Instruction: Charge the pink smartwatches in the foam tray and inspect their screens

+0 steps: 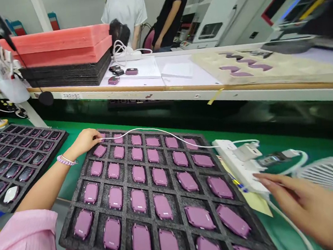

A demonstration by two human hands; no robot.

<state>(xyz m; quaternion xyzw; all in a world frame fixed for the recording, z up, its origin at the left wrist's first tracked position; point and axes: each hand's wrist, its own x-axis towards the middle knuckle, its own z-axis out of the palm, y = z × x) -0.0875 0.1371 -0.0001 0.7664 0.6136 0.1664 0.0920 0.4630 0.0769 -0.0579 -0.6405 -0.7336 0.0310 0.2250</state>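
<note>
My left hand, with a beaded band on its wrist, pinches one end of a thin white cable over the far left corner of a dark foam tray. The cable crosses the tray's far edge to a white power strip on the right. Purple watch-like casings lie one to a compartment, several of them askew. My right hand, slightly blurred, has its fingers stretched towards the power strip's near end. Whether the fingertips touch the strip I cannot tell; nothing shows in them.
A second foam tray with dark-faced casings lies at left. A white charger and a small metered plug sit at the strip. A shelf carries pink foam blocks and loose casings. Two people stand behind it.
</note>
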